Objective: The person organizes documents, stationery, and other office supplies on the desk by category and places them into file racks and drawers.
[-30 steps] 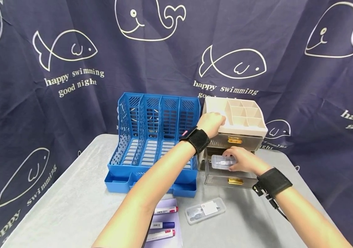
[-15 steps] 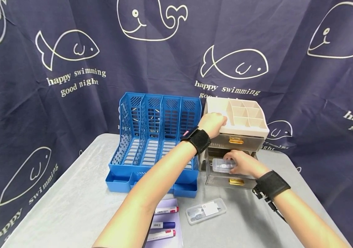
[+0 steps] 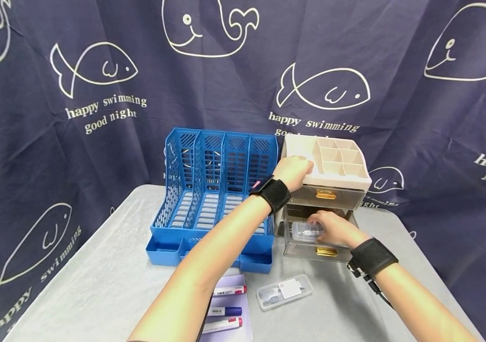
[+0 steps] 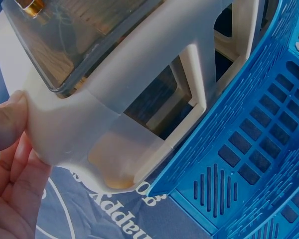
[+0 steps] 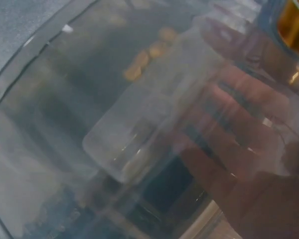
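My left hand [image 3: 293,172] grips the front left top edge of a cream desktop drawer organizer [image 3: 341,180]. In the left wrist view its thumb and fingers [image 4: 10,124] pinch that edge. The lower smoky clear drawer [image 3: 300,250] is pulled out. Inside it, my right hand [image 3: 332,229] holds a small clear plastic case [image 3: 303,232] with something dark in it. Through the drawer wall, the right wrist view shows the case [image 5: 122,137] low in the drawer, fingers along its side. The upper drawer [image 3: 341,197] is closed.
A blue file rack [image 3: 209,232] stands directly left of the organizer. In front lies another clear case [image 3: 285,291] with a white label. Several markers [image 3: 226,311] lie on a purple sheet [image 3: 246,327] at the near edge. A navy curtain [image 3: 226,85] hangs behind.
My right hand has lowered the clear case from above the open drawer down into it. The left hand keeps its grip on the organizer's edge.
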Demonstrator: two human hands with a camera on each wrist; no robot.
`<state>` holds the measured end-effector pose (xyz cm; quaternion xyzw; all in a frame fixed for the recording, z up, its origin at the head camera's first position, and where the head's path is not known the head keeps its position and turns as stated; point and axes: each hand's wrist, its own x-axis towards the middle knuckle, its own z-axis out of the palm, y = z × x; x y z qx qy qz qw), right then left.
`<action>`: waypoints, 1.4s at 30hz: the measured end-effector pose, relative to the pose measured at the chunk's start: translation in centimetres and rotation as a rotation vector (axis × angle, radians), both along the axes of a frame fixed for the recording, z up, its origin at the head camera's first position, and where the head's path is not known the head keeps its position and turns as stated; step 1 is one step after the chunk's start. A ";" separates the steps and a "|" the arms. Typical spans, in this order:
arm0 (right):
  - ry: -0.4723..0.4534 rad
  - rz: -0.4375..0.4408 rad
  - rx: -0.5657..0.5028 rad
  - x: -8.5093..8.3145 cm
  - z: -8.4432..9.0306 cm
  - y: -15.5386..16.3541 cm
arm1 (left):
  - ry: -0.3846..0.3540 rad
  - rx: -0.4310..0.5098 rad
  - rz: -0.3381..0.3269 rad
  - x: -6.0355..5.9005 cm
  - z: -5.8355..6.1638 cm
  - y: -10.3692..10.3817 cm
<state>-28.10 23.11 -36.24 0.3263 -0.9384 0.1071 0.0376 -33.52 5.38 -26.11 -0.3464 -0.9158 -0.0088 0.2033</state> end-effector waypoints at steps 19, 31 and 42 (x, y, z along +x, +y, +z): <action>-0.022 0.002 -0.023 0.7 0.8 0.2 | 0.003 0.004 0.001 -0.2 -0.2 0.1; 0.042 0.101 -0.032 3.0 4.3 -0.8 | 0.002 -0.001 -0.002 -0.2 -0.1 0.1; 0.064 0.149 -0.025 5.0 5.7 -2.4 | -0.001 0.008 -0.007 -0.2 -0.1 0.1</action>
